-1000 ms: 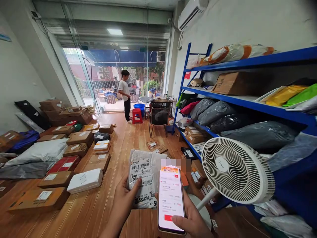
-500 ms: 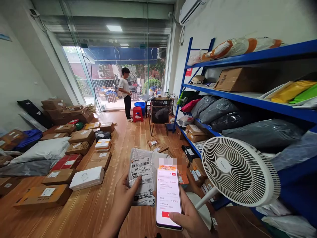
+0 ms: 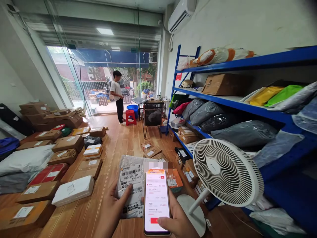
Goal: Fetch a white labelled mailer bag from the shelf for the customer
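Observation:
In front of me, my left hand (image 3: 119, 201) grips a grey-white plastic mailer parcel (image 3: 131, 185), with the thumb lying across its printed label. My right hand (image 3: 177, 215) holds a smartphone (image 3: 156, 201) upright, its lit screen facing me and showing a list with a red button near the bottom. The right thumb rests on the lower part of the screen, by that button. The phone overlaps the parcel's right edge, and the fingers behind both things are mostly hidden.
A white standing fan (image 3: 228, 172) is close on my right, before a blue shelf rack (image 3: 223, 96) of parcels. Rows of boxes (image 3: 71, 143) lie on the floor at left. By the glass front, a person (image 3: 116, 96) stands near a red stool (image 3: 130, 117) and a chair (image 3: 153, 115).
My view has turned slightly right and tilted up, so the room shifts left in the picture. Both hands still hold the parcel and the phone, the thumb staying low on the screen.

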Motion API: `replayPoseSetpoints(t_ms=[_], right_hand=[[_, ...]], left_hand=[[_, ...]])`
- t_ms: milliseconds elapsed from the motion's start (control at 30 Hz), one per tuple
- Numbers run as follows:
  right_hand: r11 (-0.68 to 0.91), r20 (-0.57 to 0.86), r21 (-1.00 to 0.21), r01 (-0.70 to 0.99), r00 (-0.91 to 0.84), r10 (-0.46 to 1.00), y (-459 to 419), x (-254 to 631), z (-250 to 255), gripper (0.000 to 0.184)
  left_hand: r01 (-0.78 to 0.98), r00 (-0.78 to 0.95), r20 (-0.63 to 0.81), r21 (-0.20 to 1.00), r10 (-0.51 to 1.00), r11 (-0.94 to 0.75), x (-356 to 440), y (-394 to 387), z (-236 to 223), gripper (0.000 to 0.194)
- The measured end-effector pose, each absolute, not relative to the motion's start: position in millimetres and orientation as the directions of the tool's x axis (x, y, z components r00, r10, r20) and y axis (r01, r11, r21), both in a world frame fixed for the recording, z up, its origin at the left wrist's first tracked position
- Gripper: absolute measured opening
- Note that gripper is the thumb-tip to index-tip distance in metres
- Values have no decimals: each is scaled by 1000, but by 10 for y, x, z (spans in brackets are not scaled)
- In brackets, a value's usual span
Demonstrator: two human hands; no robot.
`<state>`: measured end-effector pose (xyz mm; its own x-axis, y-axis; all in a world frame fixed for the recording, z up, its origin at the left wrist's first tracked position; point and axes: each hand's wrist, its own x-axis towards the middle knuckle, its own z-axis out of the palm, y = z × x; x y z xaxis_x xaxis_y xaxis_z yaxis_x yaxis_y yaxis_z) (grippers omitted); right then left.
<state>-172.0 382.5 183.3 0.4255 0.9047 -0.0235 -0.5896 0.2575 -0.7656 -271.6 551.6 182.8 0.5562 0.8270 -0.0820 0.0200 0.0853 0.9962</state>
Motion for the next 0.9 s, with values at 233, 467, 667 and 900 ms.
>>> replayPoseSetpoints(t_ms=[233, 467, 667, 900], right_hand=[[218, -63, -768, -603, 410, 910, 3819, -1718, 1756, 101], [246, -42, -739, -627, 408, 912, 3865, -1722, 1741, 115], [243, 3, -762, -600, 373, 928, 3888, -1650, 1664, 108], [247, -27, -753, -610, 404, 914, 3868, -1577, 1662, 97]], left_hand=[[6, 549, -72, 997, 833, 82, -2702, 5545, 1947, 63], [12, 550, -58, 998, 833, 61, -2713, 5580, 1885, 59], [10, 579, -90, 995, 810, 102, -2686, 5613, 1883, 56], [-28, 516, -49, 997, 855, 74, -2585, 5552, 1874, 54]])
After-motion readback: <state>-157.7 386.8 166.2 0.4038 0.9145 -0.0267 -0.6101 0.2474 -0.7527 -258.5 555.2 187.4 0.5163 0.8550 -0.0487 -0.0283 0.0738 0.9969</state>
